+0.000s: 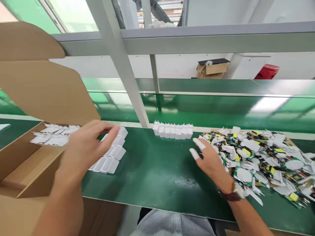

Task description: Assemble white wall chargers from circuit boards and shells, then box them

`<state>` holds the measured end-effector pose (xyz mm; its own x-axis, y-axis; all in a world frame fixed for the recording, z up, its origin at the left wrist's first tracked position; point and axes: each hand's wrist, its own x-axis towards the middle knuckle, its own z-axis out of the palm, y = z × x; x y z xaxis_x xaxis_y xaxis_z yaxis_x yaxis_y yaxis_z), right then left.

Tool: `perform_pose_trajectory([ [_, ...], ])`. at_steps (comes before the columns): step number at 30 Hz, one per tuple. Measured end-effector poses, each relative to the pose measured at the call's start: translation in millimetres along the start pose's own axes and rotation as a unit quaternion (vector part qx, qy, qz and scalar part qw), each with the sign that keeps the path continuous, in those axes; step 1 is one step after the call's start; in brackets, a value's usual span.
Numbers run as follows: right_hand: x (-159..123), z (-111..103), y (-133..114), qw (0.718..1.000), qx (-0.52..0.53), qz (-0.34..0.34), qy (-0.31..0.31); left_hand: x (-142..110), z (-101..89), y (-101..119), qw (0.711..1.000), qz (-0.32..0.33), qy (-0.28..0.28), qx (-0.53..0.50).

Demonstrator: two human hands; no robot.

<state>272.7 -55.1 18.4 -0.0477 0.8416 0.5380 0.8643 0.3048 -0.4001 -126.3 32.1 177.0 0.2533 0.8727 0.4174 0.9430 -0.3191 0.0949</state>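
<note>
My left hand (90,144), slightly blurred, hovers with thumb and forefinger apart beside a group of white plastic casings (114,152) on the left of the table. It hides part of that group, and nothing shows between its fingers. My right hand (209,160) wears white finger covers on thumb and forefinger, which are spread with nothing in them. It is at the left edge of a heap of circuit boards and white plastic pieces (251,157). Between the hands, a tight row of white plastic casings (173,131) stands near the table's back edge.
An open cardboard box (39,164) with its lid up stands at the left, white parts (52,134) lying inside along its far side. A grey metal post (130,75) rises behind the green table (157,177). Beyond the frame sit a small carton (213,69) and a red object (267,71).
</note>
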Motion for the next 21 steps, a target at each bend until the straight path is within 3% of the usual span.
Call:
perform_pose_trajectory([
  [2, 14.5, -23.2, 17.5, 0.995, -0.101, 0.007, -0.02, 5.2, 11.1, -17.2, 0.997, -0.021, -0.054, 0.045],
  [4, 29.7, -40.6, 28.2, 0.976, -0.187, 0.036, -0.102, 15.3, 36.0, -34.1, 0.988, -0.047, -0.124, 0.078],
  [6, 44.1, -47.6, 30.8, 0.953, -0.228, 0.079, -0.185, 28.2, 64.5, -47.7, 0.978, -0.068, -0.176, 0.093],
  [8, 57.0, -44.3, 29.2, 0.939, -0.235, 0.114, -0.224, 41.9, 87.7, -54.8, 0.968, -0.074, -0.216, 0.107],
  [13, 78.6, -30.9, 32.8, 0.94, -0.219, 0.155, -0.212, 66.6, 112.1, -48.4, 0.959, -0.056, -0.25, 0.121],
  [19, 69.1, -63.7, 44.9, 0.96, -0.152, 0.188, -0.144, 64.2, 119.9, -43.1, 0.968, -0.05, -0.227, 0.093],
  [21, 53.7, -71.4, 38.9, 0.974, -0.06, 0.179, -0.123, 59.8, 120.1, -43.2, 0.976, -0.029, -0.205, 0.073],
])
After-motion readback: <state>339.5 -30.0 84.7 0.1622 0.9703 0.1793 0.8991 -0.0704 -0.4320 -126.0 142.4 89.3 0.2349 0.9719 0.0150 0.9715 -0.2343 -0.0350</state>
